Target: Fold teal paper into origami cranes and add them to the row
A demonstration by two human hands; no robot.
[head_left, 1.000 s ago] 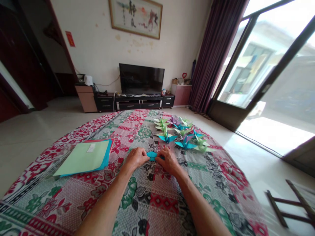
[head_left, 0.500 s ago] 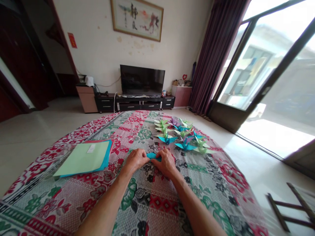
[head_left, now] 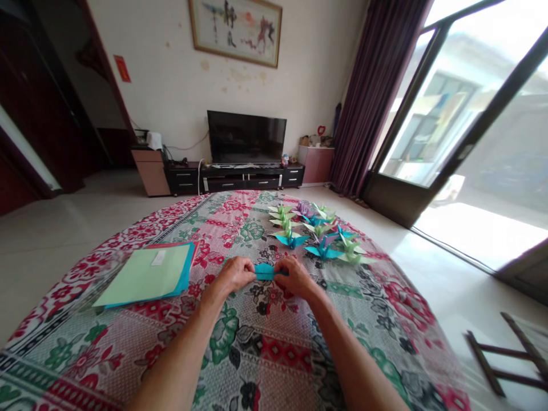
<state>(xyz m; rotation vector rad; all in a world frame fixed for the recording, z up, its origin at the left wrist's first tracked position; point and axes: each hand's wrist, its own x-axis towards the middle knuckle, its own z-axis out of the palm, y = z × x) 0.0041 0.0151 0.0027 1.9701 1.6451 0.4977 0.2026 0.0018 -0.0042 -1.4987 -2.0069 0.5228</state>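
Note:
A folded piece of blue paper (head_left: pixel 264 272) spans the gap between my hands, low over the flowered tablecloth. Its left end is pinched by my left hand (head_left: pixel 236 273), fingers closed. My right hand (head_left: pixel 296 275) grips the other end, thumb and fingers pressed together. The paper's two ends are hidden under my fingers. Beyond my right hand stand several folded paper cranes in rows: a blue crane (head_left: pixel 291 240), another blue crane (head_left: pixel 323 249), green cranes such as the green crane (head_left: pixel 351 250), and a purple crane (head_left: pixel 303 209).
A stack of paper sheets (head_left: pixel 141 274), pale green on top with blue and red below, lies to the left. The round table's tablecloth (head_left: pixel 240 365) is patterned. A dark wooden stool (head_left: pixel 500 359) is on the floor at right. A television (head_left: pixel 247 137) stands beyond.
My right hand has shifted slightly right and its fingers have moved off the middle of the blue paper, so more of it shows between my hands. The view has tilted slightly.

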